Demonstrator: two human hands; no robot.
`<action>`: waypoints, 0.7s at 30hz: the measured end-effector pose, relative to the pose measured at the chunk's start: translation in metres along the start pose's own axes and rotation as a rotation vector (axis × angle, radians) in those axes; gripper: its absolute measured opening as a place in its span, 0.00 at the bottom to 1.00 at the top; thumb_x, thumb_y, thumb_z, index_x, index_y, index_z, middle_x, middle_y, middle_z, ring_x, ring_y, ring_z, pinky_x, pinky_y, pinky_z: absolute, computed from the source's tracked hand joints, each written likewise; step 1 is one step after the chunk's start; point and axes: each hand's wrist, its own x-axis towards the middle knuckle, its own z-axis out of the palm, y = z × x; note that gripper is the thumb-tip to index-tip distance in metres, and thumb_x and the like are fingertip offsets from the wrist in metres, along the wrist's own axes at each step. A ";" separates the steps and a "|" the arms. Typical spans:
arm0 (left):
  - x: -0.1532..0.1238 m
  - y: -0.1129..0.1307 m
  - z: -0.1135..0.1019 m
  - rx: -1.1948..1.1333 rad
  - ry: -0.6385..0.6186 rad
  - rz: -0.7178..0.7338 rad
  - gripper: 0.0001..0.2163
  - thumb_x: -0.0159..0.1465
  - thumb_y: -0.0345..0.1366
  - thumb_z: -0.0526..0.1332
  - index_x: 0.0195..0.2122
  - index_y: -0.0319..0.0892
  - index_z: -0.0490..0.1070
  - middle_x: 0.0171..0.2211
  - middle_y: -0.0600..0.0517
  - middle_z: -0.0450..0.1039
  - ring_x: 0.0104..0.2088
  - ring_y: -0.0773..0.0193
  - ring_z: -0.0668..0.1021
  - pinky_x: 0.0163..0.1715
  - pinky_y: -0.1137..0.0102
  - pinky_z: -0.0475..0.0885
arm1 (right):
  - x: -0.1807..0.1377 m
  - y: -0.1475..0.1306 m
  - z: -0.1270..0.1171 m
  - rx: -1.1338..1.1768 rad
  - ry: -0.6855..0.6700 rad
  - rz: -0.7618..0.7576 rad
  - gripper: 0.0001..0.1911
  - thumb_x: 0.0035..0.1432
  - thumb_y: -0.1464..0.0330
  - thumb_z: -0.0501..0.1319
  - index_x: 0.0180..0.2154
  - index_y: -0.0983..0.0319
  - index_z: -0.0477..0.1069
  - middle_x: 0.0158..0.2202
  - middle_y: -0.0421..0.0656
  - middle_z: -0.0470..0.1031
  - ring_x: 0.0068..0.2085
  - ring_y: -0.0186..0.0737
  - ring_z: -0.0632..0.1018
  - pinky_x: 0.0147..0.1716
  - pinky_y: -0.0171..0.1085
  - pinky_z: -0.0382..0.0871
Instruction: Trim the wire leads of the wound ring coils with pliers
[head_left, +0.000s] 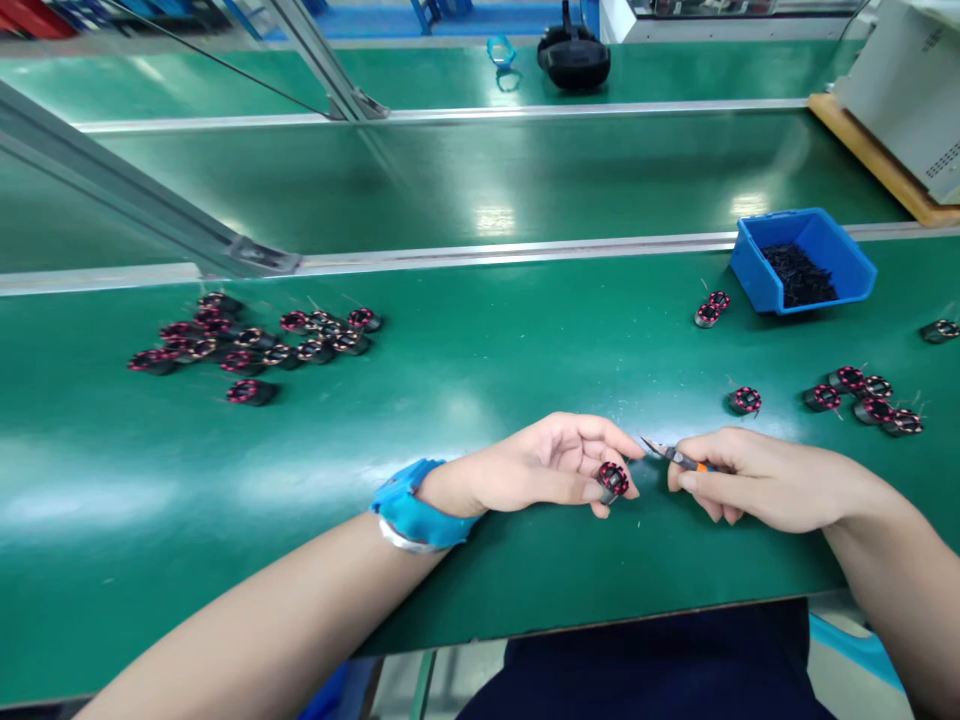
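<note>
At the near edge of the green table (465, 370), the left hand (551, 465) pinches a small wound coil ring (613, 482) between thumb and fingers, palm turned inward, forearm entering from lower left; a blue wristband (420, 505) circles the wrist. The right hand (772, 480), back uppermost, has its fingers closed round a small hand tool (681, 460), whose pointed tip is aimed left, near the left fingertips; contact cannot be told.

Just beyond the right hand: a single ring (745, 401), with a cluster of rings (874, 402) to its right, both lying between that hand and the blue bin (752, 270). The bin holds black pieces (799, 277); a ring pair (711, 309) sits just beside it. Far left, a larger group of rings (255, 345), wires protruding.

Behind these runs a metal rail (480, 255), with a slanting post (135, 195) at left. Farther: a grey cabinet (907, 100) on a wooden board (874, 160), right; a black object (574, 62), centre.
</note>
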 end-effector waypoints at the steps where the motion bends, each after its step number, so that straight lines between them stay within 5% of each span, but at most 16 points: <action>1: 0.000 0.000 0.000 0.004 0.002 -0.002 0.21 0.56 0.35 0.70 0.50 0.37 0.71 0.40 0.43 0.77 0.33 0.66 0.78 0.35 0.71 0.75 | 0.000 0.000 0.000 0.005 0.010 0.015 0.16 0.66 0.59 0.49 0.31 0.62 0.64 0.25 0.40 0.71 0.25 0.34 0.71 0.25 0.34 0.65; 9: -0.001 0.000 0.003 0.014 0.014 -0.001 0.19 0.56 0.33 0.70 0.48 0.36 0.71 0.40 0.42 0.78 0.35 0.67 0.78 0.36 0.73 0.75 | 0.000 -0.002 -0.001 0.020 0.026 0.061 0.21 0.66 0.55 0.50 0.28 0.62 0.64 0.26 0.42 0.72 0.27 0.34 0.73 0.29 0.35 0.67; 16: 0.001 -0.003 0.005 0.094 0.048 0.057 0.20 0.55 0.31 0.70 0.48 0.38 0.71 0.40 0.44 0.77 0.37 0.66 0.79 0.37 0.73 0.75 | 0.000 0.005 0.000 0.070 0.017 0.026 0.20 0.66 0.55 0.51 0.39 0.64 0.69 0.27 0.41 0.73 0.27 0.34 0.74 0.28 0.34 0.68; 21: -0.004 0.001 0.001 0.720 0.451 0.279 0.14 0.56 0.33 0.68 0.43 0.38 0.72 0.41 0.45 0.77 0.42 0.60 0.79 0.47 0.64 0.73 | 0.000 0.004 -0.001 0.058 0.007 0.010 0.18 0.66 0.56 0.51 0.39 0.64 0.69 0.27 0.41 0.73 0.27 0.34 0.74 0.28 0.34 0.68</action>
